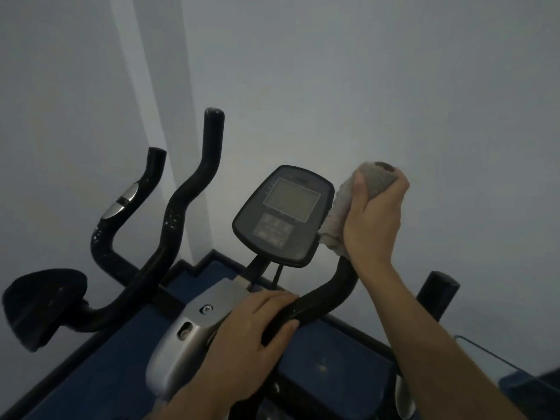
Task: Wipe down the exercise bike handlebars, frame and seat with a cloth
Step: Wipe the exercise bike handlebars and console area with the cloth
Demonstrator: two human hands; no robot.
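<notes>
The exercise bike's black right handlebar [327,294] curves up from the silver frame housing [194,325]. My right hand [374,213] is wrapped around its upper end with a grey cloth [336,219] between palm and bar; the bar's tip shows above my fingers. My left hand [254,331] grips the lower bend of the same bar beside the housing. The console [285,213] with its grey screen stands between the bars. The left handlebars [181,201] rise free at the left. The seat is out of view.
A black padded rest [39,304] sticks out at the far left. A pale wall corner stands close behind the bike, over a blue floor with dark skirting [345,368]. A black cylinder end [438,291] and a thin wire frame [485,353] sit at the right.
</notes>
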